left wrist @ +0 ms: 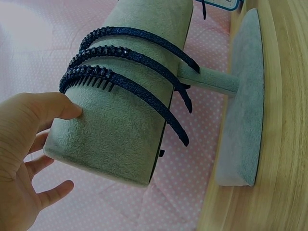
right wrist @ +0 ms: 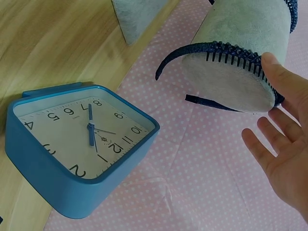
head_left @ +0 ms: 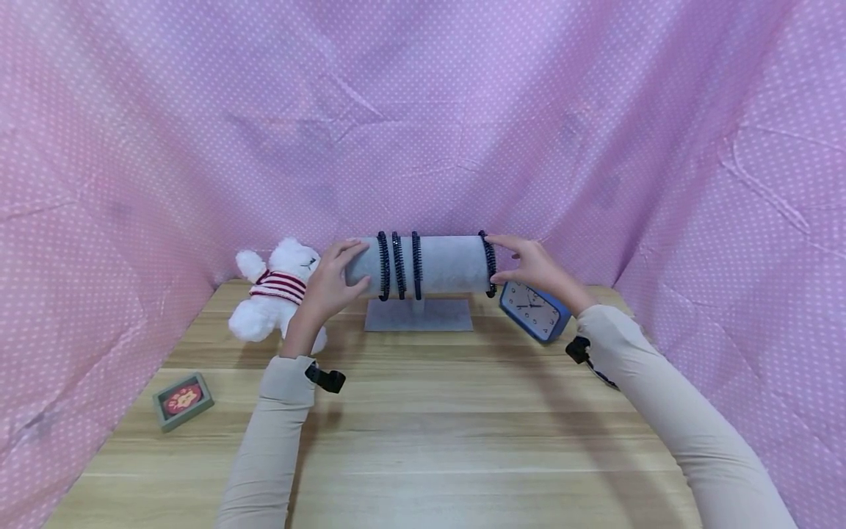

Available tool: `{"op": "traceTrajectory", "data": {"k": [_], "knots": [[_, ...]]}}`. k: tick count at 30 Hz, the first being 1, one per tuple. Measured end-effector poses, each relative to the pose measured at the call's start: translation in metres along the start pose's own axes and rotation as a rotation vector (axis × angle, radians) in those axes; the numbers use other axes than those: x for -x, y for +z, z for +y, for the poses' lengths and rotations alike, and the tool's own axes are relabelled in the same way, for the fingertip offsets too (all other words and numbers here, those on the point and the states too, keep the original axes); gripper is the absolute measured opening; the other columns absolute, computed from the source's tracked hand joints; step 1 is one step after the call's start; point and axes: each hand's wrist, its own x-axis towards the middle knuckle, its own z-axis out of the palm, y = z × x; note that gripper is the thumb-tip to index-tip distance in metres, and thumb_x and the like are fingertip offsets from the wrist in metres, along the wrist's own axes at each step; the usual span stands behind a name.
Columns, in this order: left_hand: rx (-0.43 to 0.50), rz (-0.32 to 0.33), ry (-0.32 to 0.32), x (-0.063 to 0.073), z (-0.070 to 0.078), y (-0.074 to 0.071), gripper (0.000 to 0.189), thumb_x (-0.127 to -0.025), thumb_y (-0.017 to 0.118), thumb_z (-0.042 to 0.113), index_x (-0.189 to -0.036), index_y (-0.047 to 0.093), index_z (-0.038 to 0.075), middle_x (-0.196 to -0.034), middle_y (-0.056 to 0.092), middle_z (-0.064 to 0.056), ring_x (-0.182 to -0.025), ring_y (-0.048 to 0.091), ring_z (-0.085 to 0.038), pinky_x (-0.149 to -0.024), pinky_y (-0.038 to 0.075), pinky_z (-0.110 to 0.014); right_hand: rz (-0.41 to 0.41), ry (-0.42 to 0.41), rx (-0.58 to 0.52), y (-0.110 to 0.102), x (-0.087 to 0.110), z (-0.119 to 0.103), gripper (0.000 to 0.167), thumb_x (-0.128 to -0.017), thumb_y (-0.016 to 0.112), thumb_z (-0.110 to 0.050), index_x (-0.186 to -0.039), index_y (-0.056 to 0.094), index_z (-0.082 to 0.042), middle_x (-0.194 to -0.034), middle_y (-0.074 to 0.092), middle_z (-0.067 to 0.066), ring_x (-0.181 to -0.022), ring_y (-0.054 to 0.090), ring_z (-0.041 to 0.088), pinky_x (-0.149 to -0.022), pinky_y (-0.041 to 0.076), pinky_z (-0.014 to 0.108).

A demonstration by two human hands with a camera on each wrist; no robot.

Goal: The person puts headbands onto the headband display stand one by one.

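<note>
- Judging from afar, I see one main risk: the end headband (head_left: 490, 268) could spring off the grey roll (head_left: 452, 264), because it sits right at the rim.
- Uneven pushing by the left hand (head_left: 330, 283) and right hand (head_left: 538, 264) could rock the base (head_left: 446, 317).
- If the right hand drops, I think it could knock the clock (head_left: 534, 312), which shows just below it.
- I find the end headband between the right thumb and fingers; the fingers are spread, the thumb tip touching the band. Whether the index pinches from behind, I cannot tell.
- The left fingers are apart, thumb on the roll just beside three other headbands (head_left: 399, 268).
</note>
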Motion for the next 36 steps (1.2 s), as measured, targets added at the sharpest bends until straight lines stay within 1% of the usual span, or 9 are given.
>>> {"op": "traceTrajectory", "data": {"k": [3,8,12,16,22,26,32,36], "knots": [[-0.003,-0.003,-0.001,0.0,0.0,0.0,0.06,-0.09,0.075,0.017,-0.146,0.055,0.011,-0.153,0.048,-0.013,-0.146,0.039,-0.035,-0.119,0.036,-0.053,-0.003,0.008,0.003,0.002,0.0,0.001,0.085,-0.082,0.085,-0.014,-0.156,0.042,-0.011,-0.16,0.04,0.018,-0.133,0.052,0.049,-0.107,0.047,0.059],[-0.01,-0.008,0.0,0.0,0.0,0.0,0.06,-0.09,0.075,0.017,-0.147,0.055,0.011,-0.153,0.048,-0.013,-0.146,0.039,-0.034,-0.119,0.037,-0.052,-0.008,0.007,-0.001,0.004,-0.001,0.001,0.087,-0.082,0.085,-0.015,-0.157,0.04,-0.013,-0.161,0.039,0.017,-0.138,0.048,0.048,-0.111,0.043,0.06],[-0.009,-0.007,0.001,0.0,0.0,0.001,0.061,-0.09,0.075,0.017,-0.147,0.055,0.011,-0.152,0.048,-0.013,-0.146,0.039,-0.034,-0.119,0.037,-0.052,-0.017,0.006,-0.005,0.005,-0.001,0.001,0.088,-0.083,0.084,-0.016,-0.158,0.038,-0.014,-0.162,0.038,0.017,-0.143,0.043,0.045,-0.116,0.038,0.06],[-0.01,0.0,0.012,0.0,0.001,0.0,0.06,-0.09,0.075,0.016,-0.146,0.055,0.01,-0.152,0.049,-0.013,-0.145,0.04,-0.035,-0.118,0.038,-0.052,-0.015,-0.012,0.008,0.006,-0.004,-0.002,0.088,-0.083,0.085,-0.017,-0.158,0.039,-0.013,-0.16,0.04,0.018,-0.146,0.04,0.043,-0.12,0.032,0.059],[-0.008,0.009,0.025,0.0,0.001,0.0,0.06,-0.089,0.076,0.015,-0.146,0.056,0.009,-0.151,0.049,-0.014,-0.144,0.041,-0.035,-0.118,0.038,-0.052,-0.02,-0.033,0.019,0.008,-0.008,-0.006,0.089,-0.082,0.086,-0.017,-0.157,0.039,-0.011,-0.16,0.04,0.018,-0.148,0.038,0.041,-0.123,0.029,0.057],[-0.006,0.011,0.029,0.001,0.001,0.0,0.06,-0.089,0.076,0.015,-0.146,0.056,0.009,-0.151,0.05,-0.014,-0.144,0.041,-0.035,-0.118,0.038,-0.052,-0.024,-0.032,0.025,0.01,-0.01,-0.007,0.089,-0.082,0.086,-0.019,-0.157,0.039,-0.013,-0.161,0.04,0.017,-0.149,0.037,0.04,-0.123,0.028,0.056],[-0.003,0.014,0.033,0.0,0.0,0.0,0.06,-0.089,0.076,0.014,-0.145,0.056,0.008,-0.15,0.05,-0.015,-0.145,0.04,-0.036,-0.118,0.037,-0.053,-0.027,-0.046,0.012,0.014,-0.015,-0.012,0.089,-0.082,0.086,-0.02,-0.157,0.04,-0.012,-0.161,0.04,0.016,-0.148,0.039,0.038,-0.123,0.029,0.055],[-0.005,0.013,0.029,0.0,0.0,0.001,0.06,-0.089,0.076,0.014,-0.145,0.056,0.008,-0.151,0.049,-0.015,-0.145,0.04,-0.036,-0.118,0.037,-0.053,-0.022,-0.051,0.046,0.017,-0.019,-0.016,0.089,-0.081,0.087,-0.021,-0.157,0.041,-0.012,-0.159,0.042,0.017,-0.146,0.041,0.039,-0.122,0.031,0.055]]}}
